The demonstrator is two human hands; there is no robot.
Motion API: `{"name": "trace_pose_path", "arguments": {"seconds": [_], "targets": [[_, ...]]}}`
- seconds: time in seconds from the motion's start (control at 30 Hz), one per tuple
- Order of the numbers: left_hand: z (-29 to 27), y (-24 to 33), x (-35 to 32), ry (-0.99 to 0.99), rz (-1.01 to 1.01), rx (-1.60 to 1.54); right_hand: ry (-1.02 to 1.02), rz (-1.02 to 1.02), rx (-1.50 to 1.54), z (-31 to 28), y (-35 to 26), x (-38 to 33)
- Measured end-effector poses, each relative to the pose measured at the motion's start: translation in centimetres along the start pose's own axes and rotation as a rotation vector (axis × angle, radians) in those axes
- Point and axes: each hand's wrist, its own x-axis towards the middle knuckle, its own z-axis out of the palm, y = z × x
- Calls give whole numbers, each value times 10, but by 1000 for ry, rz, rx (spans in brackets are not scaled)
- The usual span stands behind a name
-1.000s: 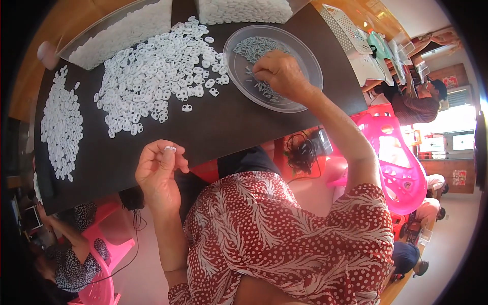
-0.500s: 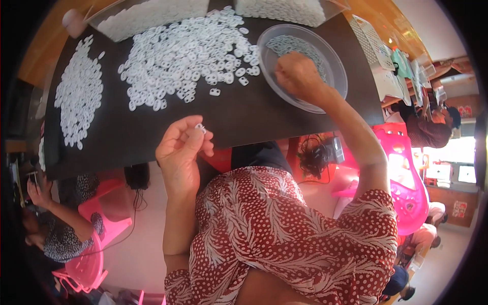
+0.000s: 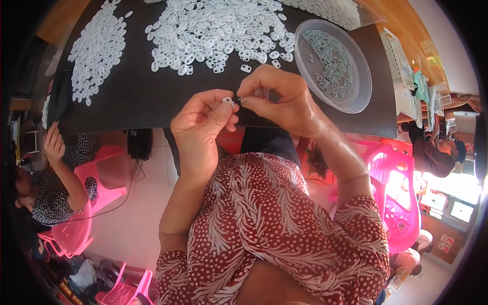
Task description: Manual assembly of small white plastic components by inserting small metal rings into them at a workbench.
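White piece (image 3: 228,101) clamped in my left hand (image 3: 199,124), thumb against fingers; my right hand (image 3: 284,99) just beside it, fingertips together, on what I cannot tell.

Below your bare fingers (image 3: 209,97) you wear a rust-red blouse (image 3: 254,203) printed with small white dots and larger white sprays of feathery leaves. Its loose, short sleeves (image 3: 363,223) carry the same print and end well back from your fingers, and its neckline (image 3: 255,255) opens in a V whose point faces them. Nearer your fingers than the blouse's hem (image 3: 259,156), your dark trousers (image 3: 269,142) show.
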Motion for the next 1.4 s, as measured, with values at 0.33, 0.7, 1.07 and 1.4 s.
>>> {"name": "trace_pose_path", "arguments": {"seconds": [0.33,0.7,1.07,1.4], "targets": [[-2,1,-7,10,60,47,-62,86,100,8,-6,2],[0,-2,-11,52,135,177,-79,104,82,12,-6,3],[-8,5,-11,88,138,121,-28,119,176,21,-8,6],[-11,5,-13,82,122,123,-69,143,212,24,-6,8]]}}
